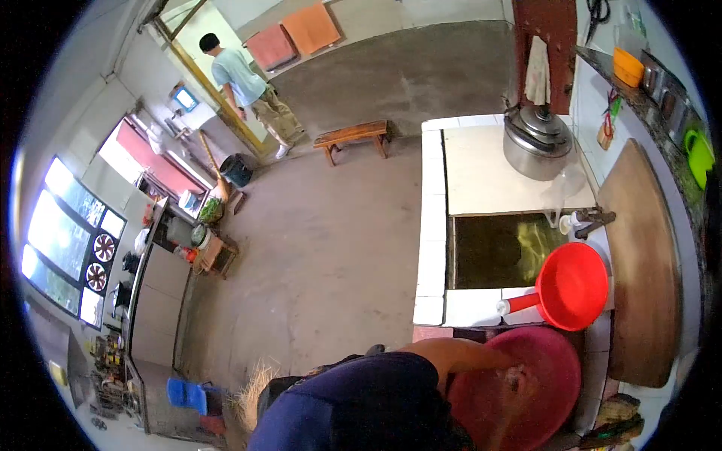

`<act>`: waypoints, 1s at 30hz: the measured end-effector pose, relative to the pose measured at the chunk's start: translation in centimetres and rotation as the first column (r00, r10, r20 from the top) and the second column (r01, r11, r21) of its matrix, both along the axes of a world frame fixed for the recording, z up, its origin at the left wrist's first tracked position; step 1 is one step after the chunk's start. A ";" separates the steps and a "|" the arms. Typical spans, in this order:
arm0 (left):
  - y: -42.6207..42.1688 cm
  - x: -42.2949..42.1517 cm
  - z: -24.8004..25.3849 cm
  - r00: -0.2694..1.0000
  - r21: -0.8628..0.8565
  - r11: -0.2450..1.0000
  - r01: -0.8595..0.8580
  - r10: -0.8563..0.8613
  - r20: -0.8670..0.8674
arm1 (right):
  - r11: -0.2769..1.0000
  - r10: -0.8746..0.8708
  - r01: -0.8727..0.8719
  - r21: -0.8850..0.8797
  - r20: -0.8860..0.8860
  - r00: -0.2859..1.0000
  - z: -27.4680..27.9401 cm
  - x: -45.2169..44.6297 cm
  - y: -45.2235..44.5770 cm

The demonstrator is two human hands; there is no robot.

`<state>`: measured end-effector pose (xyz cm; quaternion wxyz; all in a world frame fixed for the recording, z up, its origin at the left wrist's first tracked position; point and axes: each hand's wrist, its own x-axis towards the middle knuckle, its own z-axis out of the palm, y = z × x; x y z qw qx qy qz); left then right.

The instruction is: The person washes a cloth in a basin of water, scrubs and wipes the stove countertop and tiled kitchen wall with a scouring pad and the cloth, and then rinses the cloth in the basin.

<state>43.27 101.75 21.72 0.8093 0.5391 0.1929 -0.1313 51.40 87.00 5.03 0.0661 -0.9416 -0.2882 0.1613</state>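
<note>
My two hands meet low inside a dark red plastic basin (pixel 558 361) at the lower right. From the upper side, my left hand (pixel 505 362) reaches in. My right hand (pixel 525 386) comes from the bottom edge, its forearm lying over the basin. Both hands look closed against each other around something small and pale, too unclear to name. Just above the basin, a bright red dipper (pixel 575 286) rests at the counter corner, its handle (pixel 519 304) pointing left.
A white-tiled counter (pixel 432 225) holds a dark water tank opening (pixel 489 252) and a lidded metal pot (pixel 535 143). A wooden board (pixel 639 263) leans at the right. A wooden bench (pixel 352 137) stands on the floor. A person (pixel 248 86) is near the far doorway.
</note>
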 end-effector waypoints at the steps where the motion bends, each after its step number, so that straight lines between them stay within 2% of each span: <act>1: -0.7 0.6 0.0 0.998 0.059 0.998 0.028 -0.031 0.051 | 1.000 0.003 -0.003 -0.004 -0.006 1.000 0.1 0.1 -0.1; 6: -6.2 4.4 -0.9 0.909 0.400 0.915 0.048 -0.207 0.363 | 1.000 0.008 -0.007 0.026 -0.041 0.999 0.1 -0.2 -0.2; 11: -10.1 7.1 -1.4 0.782 0.528 0.849 0.008 -0.334 0.526 | 0.999 0.016 -0.013 0.051 -0.062 0.998 0.2 0.2 -1.2; 14: -9.3 6.0 -3.0 0.768 0.588 0.808 0.033 -0.397 0.502 | 0.998 0.018 -0.014 0.057 -0.081 0.997 0.3 0.1 -1.3; 21: -3.9 0.3 -11.9 0.742 0.833 0.538 0.131 -0.611 0.277 | 0.995 -0.003 0.017 0.102 -0.136 0.991 1.0 0.3 -1.7; 25: -2.8 -1.1 -13.3 0.702 0.902 0.421 0.093 -0.670 0.241 | 0.983 0.009 0.030 0.180 -0.209 0.978 1.4 0.1 -2.2; 28: -2.5 -0.6 -14.1 0.681 0.923 0.382 0.048 -0.688 0.250 | 0.945 0.046 0.081 0.318 -0.372 0.927 1.9 -0.5 -2.4; 30: -2.6 -0.8 -14.2 0.665 0.931 0.365 0.021 -0.700 0.260 | 0.890 0.048 0.210 0.404 -0.541 0.840 3.7 -0.9 -2.6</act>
